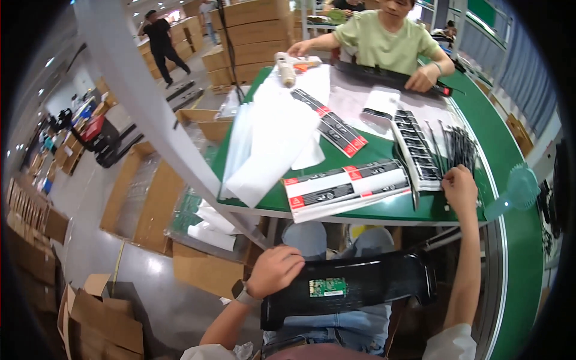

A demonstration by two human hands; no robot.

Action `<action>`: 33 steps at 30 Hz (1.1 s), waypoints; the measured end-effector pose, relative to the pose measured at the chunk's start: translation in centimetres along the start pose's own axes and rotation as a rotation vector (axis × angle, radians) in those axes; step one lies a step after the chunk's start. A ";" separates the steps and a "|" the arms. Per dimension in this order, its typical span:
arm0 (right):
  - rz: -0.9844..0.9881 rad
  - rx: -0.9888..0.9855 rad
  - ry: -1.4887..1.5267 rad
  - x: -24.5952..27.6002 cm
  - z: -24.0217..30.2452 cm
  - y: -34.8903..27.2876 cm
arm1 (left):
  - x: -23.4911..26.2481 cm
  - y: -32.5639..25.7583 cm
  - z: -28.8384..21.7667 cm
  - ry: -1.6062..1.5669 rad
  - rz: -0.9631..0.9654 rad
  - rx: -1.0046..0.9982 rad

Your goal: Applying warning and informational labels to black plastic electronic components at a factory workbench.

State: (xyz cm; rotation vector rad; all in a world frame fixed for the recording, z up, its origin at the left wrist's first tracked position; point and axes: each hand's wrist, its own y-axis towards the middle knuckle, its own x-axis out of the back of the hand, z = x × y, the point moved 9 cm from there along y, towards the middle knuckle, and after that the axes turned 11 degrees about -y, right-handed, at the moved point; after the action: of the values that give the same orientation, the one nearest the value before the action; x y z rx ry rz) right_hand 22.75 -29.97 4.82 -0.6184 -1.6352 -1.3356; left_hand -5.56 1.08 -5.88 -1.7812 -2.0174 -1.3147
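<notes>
Across my lap lies a long, curved black plastic housing [375, 281] with a small green circuit board [327, 287] on its inner face. My left hand [277, 271] is closed over the housing's upper left edge. On the green table, my right hand [461, 187] reaches to the near end of a bunch of thin black cables [459, 149]. Its fingers are pinched together, and what is between them is hidden. Just left of it lies a stack of black-and-white label strips [414, 150].
Sheets of red, black and white labels [348, 189] lie along the table's near edge [336, 215], beside white paper [276, 144]. A glue gun [287, 69] lies at the back. Opposite, a co-worker handles another black housing [378, 77]. A turquoise fan [521, 187] stands right; cardboard boxes [141, 192] left.
</notes>
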 end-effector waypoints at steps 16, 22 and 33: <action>-0.335 0.273 0.617 8.9 11.3 -14.8 | 1.2 11.5 -5.1 -1.407 -0.611 0.393; -0.010 0.237 0.729 2.7 13.0 -20.8 | 1.4 10.0 -4.4 -1.352 -0.591 0.420; 0.181 0.313 1.162 6.9 16.2 -13.5 | -1.7 9.6 -10.3 -0.035 0.299 0.187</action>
State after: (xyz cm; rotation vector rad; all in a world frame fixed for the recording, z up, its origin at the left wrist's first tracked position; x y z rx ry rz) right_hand 3.11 -19.67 4.20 0.2136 -0.7547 -0.9481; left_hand -1.12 -7.94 4.19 -1.9342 -1.7368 -0.9806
